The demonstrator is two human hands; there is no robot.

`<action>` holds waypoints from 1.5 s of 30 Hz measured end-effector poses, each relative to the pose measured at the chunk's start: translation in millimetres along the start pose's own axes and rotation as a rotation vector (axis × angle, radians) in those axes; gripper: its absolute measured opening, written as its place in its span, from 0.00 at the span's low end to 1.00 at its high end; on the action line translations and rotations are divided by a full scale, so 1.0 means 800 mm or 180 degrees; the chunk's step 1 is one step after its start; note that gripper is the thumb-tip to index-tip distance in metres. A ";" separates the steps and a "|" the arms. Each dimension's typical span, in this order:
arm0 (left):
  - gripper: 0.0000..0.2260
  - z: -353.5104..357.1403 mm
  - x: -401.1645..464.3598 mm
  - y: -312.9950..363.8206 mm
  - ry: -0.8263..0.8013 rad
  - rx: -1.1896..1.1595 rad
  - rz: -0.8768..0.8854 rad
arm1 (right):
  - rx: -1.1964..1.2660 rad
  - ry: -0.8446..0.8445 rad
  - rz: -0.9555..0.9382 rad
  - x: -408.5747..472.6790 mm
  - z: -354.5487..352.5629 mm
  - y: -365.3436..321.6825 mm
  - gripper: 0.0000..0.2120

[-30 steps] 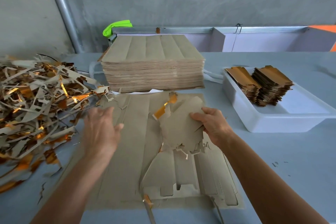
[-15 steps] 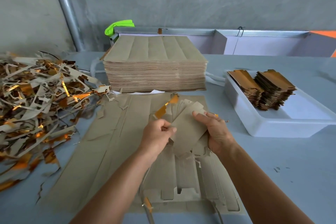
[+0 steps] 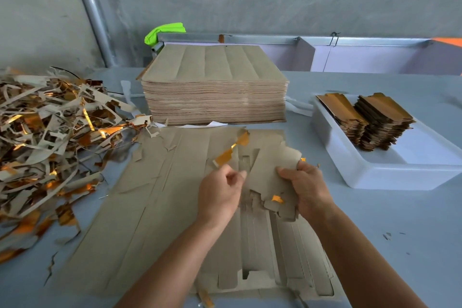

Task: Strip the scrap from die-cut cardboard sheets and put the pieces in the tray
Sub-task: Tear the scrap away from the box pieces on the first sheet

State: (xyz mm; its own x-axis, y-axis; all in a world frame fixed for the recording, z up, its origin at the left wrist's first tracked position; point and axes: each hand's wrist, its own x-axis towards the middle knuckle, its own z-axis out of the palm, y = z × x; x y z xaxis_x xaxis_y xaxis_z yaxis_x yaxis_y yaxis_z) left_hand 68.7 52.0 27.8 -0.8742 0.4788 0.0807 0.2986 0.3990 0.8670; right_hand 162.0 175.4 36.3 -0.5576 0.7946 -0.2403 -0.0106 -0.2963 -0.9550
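Note:
A die-cut cardboard sheet (image 3: 150,210) lies flat in front of me, partly torn apart on its right side. My right hand (image 3: 307,187) grips a small bundle of brown cut pieces (image 3: 272,170) above the sheet. My left hand (image 3: 220,195) pinches a thin scrap strip with a gold underside (image 3: 231,151) that sticks up from the bundle's left edge. The white tray (image 3: 370,172) stands to the right and holds two stacks of finished pieces (image 3: 375,120), gold side up.
A tall stack of uncut sheets (image 3: 215,87) stands behind the working sheet. A big heap of scrap strips (image 3: 50,137) covers the table's left side. A grey wall, a metal pipe and a green cloth (image 3: 165,31) are at the back.
My left hand came over from the left of the sheet to the bundle and now pinches the gold strip. The right hand has drawn the bundle slightly nearer.

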 end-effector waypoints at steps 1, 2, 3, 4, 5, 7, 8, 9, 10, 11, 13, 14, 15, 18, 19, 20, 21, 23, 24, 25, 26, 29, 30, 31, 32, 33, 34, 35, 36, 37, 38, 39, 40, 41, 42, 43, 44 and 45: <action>0.07 -0.006 0.007 -0.002 0.0313 0.0336 0.0182 | -0.0032 0.0010 -0.0066 0.000 -0.004 -0.002 0.06; 0.11 -0.011 0.014 -0.003 0.0553 0.0622 0.0273 | -0.0056 -0.0021 -0.0121 -0.001 -0.007 -0.003 0.06; 0.17 -0.014 0.024 -0.005 0.0647 0.0852 0.0301 | -0.0068 -0.0068 -0.0160 -0.004 -0.010 -0.005 0.07; 0.22 -0.016 0.033 -0.007 0.0605 0.1051 0.0291 | -0.0079 -0.0126 -0.0195 -0.007 -0.012 -0.007 0.08; 0.27 -0.015 0.044 -0.008 0.0485 0.1208 0.0254 | -0.0092 -0.0200 -0.0230 -0.010 -0.013 -0.009 0.08; 0.34 -0.008 0.062 -0.005 0.0204 0.1430 0.0155 | -0.0081 -0.0341 -0.0271 -0.017 -0.016 -0.011 0.08; 0.36 -0.003 0.071 -0.004 0.0066 0.1474 0.0107 | -0.0062 -0.0370 -0.0276 -0.019 -0.016 -0.012 0.09; 0.37 0.003 0.079 -0.002 -0.0082 0.1462 0.0056 | -0.0051 -0.0388 -0.0286 -0.022 -0.017 -0.012 0.09; 0.36 0.009 0.084 -0.002 -0.0228 0.1445 0.0002 | -0.0037 -0.0420 -0.0307 -0.024 -0.018 -0.012 0.09; 0.35 0.015 0.088 -0.002 -0.0354 0.1474 -0.0018 | -0.0004 -0.0469 -0.0340 -0.026 -0.018 -0.013 0.09; 0.25 0.023 0.092 -0.008 -0.0538 0.1600 0.0054 | 0.0162 -0.0525 -0.0432 -0.027 -0.022 -0.016 0.08; 0.18 0.025 0.092 -0.013 -0.0607 0.1620 0.0123 | 0.0287 -0.0471 -0.0489 -0.026 -0.025 -0.017 0.07; 0.12 0.025 0.093 -0.018 -0.0654 0.1581 0.0185 | 0.0425 -0.0371 -0.0555 -0.024 -0.031 -0.018 0.05; 0.08 0.025 0.092 -0.035 -0.0577 0.1254 0.0303 | 0.0775 0.0010 -0.0685 -0.014 -0.047 -0.021 0.08; 0.07 0.026 0.091 -0.040 -0.0482 0.1105 0.0345 | 0.0874 0.0140 -0.0676 -0.011 -0.051 -0.021 0.12; 0.07 0.026 0.089 -0.045 -0.0383 0.0914 0.0371 | 0.0994 0.0283 -0.0644 -0.008 -0.054 -0.021 0.15; 0.08 0.027 0.089 -0.049 -0.0302 0.0667 0.0365 | 0.1122 0.0417 -0.0601 -0.005 -0.057 -0.021 0.16; 0.10 0.025 0.088 -0.053 -0.0190 0.0083 0.0308 | 0.1298 0.0598 -0.0528 -0.001 -0.062 -0.021 0.14; 0.10 0.022 0.089 -0.053 -0.0137 -0.0267 0.0271 | 0.1321 0.0652 -0.0509 0.001 -0.063 -0.020 0.14; 0.09 0.018 0.089 -0.051 -0.0080 -0.0704 0.0209 | 0.1331 0.0697 -0.0496 0.001 -0.065 -0.020 0.13; 0.08 0.012 0.090 -0.048 -0.0030 -0.1201 0.0118 | 0.1358 0.0738 -0.0488 0.001 -0.066 -0.021 0.11; 0.07 -0.016 0.095 -0.033 0.0033 -0.2368 -0.0115 | 0.1450 0.0789 -0.0537 0.002 -0.073 -0.025 0.07; 0.07 -0.026 0.097 -0.029 0.0043 -0.2694 -0.0139 | 0.1454 0.0801 -0.0548 0.002 -0.074 -0.026 0.07; 0.07 -0.035 0.099 -0.025 0.0031 -0.3026 -0.0163 | 0.1455 0.0809 -0.0539 0.002 -0.074 -0.028 0.06; 0.07 -0.043 0.099 -0.021 -0.0009 -0.3269 -0.0136 | 0.1473 0.0810 -0.0518 0.003 -0.073 -0.029 0.05; 0.08 -0.048 0.097 -0.017 -0.0078 -0.3292 -0.0047 | 0.1508 0.0796 -0.0489 0.003 -0.070 -0.029 0.05; 0.07 -0.050 0.092 -0.011 -0.0208 -0.3037 0.0090 | 0.1553 0.0778 -0.0450 0.003 -0.066 -0.028 0.04; 0.05 -0.050 0.084 -0.006 -0.0446 -0.2638 0.0240 | 0.1597 0.0755 -0.0407 0.002 -0.060 -0.027 0.03; 0.03 -0.046 0.075 0.000 -0.0780 -0.2283 0.0348 | 0.1640 0.0721 -0.0372 0.002 -0.055 -0.026 0.02; 0.05 -0.040 0.065 0.005 -0.1149 -0.2009 0.0377 | 0.1678 0.0663 -0.0353 0.001 -0.049 -0.026 0.02; 0.12 -0.034 0.055 0.010 -0.1489 -0.1802 0.0338 | 0.1706 0.0593 -0.0344 0.002 -0.042 -0.025 0.02; 0.17 -0.028 0.047 0.013 -0.1774 -0.1622 0.0270 | 0.1723 0.0528 -0.0340 0.002 -0.034 -0.026 0.02; 0.21 -0.021 0.039 0.017 -0.1975 -0.1436 0.0212 | 0.1753 0.0472 -0.0339 0.002 -0.027 -0.027 0.03; 0.22 -0.015 0.033 0.019 -0.2131 -0.1290 0.0169 | 0.1796 0.0427 -0.0330 0.003 -0.020 -0.028 0.04; 0.23 -0.010 0.028 0.020 -0.2266 -0.1212 0.0132 | 0.1848 0.0383 -0.0327 0.004 -0.013 -0.029 0.05; 0.23 -0.005 0.024 0.020 -0.2369 -0.1199 0.0103 | 0.1868 0.0333 -0.0331 0.004 -0.006 -0.031 0.07; 0.22 -0.002 0.022 0.020 -0.2418 -0.1219 0.0092 | 0.1841 0.0284 -0.0339 0.005 -0.002 -0.033 0.07; 0.19 -0.001 0.020 0.019 -0.2390 -0.1242 0.0081 | 0.1807 0.0286 -0.0349 0.006 0.000 -0.035 0.06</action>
State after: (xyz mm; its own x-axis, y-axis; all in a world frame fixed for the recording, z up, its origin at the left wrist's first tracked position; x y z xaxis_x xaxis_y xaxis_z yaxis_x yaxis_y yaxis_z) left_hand 58.8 65.2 42.3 -0.3412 0.9315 -0.1259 0.0405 0.1484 0.9881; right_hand 160.0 187.7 62.2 -0.4559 0.8711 -0.1826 -0.5212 -0.4277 -0.7385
